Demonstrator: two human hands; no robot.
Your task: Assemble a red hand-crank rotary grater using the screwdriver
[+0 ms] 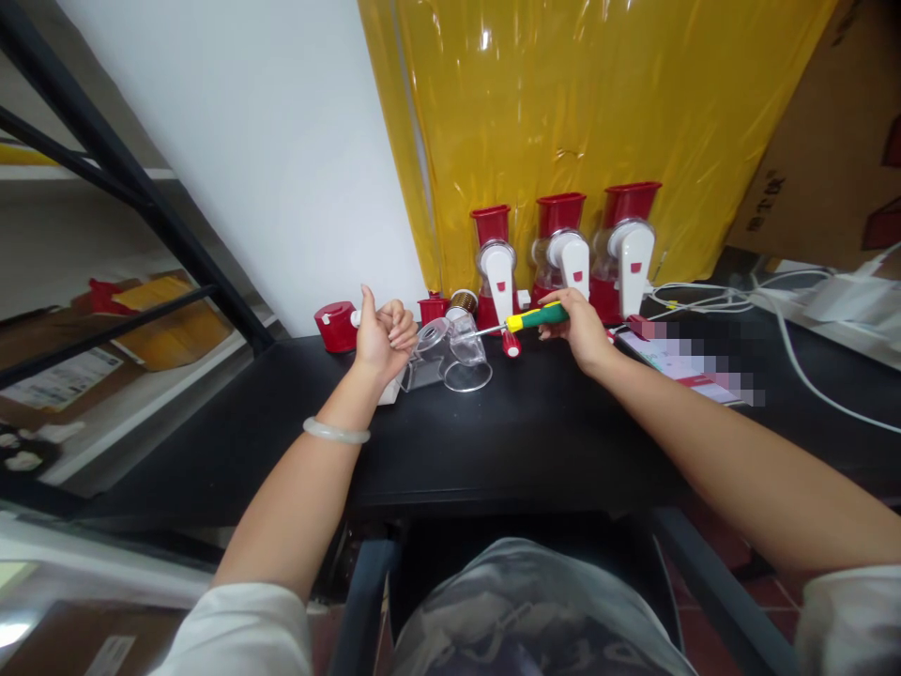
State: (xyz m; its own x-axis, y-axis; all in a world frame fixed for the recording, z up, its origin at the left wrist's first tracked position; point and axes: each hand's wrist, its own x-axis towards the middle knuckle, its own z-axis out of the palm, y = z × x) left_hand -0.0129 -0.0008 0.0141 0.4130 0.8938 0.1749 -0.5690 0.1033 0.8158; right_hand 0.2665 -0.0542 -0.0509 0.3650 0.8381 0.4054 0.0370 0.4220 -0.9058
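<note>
My right hand (581,329) grips a screwdriver (545,317) by its green and yellow handle. Its metal shaft points left, the tip reaching in front of a clear plastic grater housing (467,376) that lies on the black table. My left hand (386,336) is raised beside the housing with the thumb up and the fingers curled in. Whatever those fingers may hold is too small or hidden to make out. Just left of this hand sits a red round part (336,327) with a white knob. A metal grater drum (463,303) stands behind the housing.
Three rotary graters (498,268) with red hoppers and white arms line the back, before a yellow plastic sheet (563,103). A phone (682,366) and white cables (781,319) lie at the right. On the left is a shelf rack (169,235) with boxes.
</note>
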